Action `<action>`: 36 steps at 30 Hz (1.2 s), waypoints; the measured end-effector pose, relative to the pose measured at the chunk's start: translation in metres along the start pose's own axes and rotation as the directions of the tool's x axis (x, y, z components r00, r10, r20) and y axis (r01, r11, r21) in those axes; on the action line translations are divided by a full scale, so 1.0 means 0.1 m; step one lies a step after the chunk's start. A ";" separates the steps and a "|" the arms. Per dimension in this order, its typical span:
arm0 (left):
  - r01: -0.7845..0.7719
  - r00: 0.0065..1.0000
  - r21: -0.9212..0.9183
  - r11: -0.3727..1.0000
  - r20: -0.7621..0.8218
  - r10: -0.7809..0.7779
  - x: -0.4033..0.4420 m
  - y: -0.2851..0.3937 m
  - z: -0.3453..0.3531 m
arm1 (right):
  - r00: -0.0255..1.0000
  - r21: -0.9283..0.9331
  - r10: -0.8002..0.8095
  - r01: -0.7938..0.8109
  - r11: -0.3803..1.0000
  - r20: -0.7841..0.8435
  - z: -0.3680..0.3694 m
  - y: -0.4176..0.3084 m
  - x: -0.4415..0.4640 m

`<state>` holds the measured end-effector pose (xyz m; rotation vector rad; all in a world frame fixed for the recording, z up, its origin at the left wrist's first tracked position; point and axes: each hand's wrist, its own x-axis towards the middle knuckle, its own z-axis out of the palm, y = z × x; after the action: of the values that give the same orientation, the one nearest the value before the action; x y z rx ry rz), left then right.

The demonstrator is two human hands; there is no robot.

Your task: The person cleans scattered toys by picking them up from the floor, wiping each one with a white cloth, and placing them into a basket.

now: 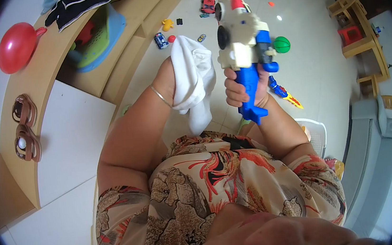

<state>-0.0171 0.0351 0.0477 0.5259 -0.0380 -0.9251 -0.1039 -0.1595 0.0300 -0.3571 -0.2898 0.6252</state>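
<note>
My left hand (168,75) is raised with a bunched white cloth (194,77) in it. The cloth covers the fingers and hangs down below the wrist, which wears a bracelet. To its right, my right hand (234,91) is wrapped round the blue lower part of a toy robot (241,51). The toy is held upright; its upper part is white with black wheels, a red piece near the top and blue parts at the side. A small gap separates the cloth from the toy.
On the tiled floor lie a red toy car (208,4), a blue toy car (161,40), a green ball (282,44) and a blue-yellow toy (284,92). A wooden cabinet at left bears sandals (25,128) and a red balloon (17,47). A grey sofa (371,152) stands at right.
</note>
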 end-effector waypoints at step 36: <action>-0.306 0.929 0.751 0.585 0.100 0.357 0.16 -0.13 -0.14 | 0.722 -0.794 -0.506 -0.099 0.599 -0.472 -0.03 0.17 0.12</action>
<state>-0.0136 0.0218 0.0262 1.2946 -0.4803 -0.4740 -0.1019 -0.1400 0.0225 -1.3671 0.1229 0.0306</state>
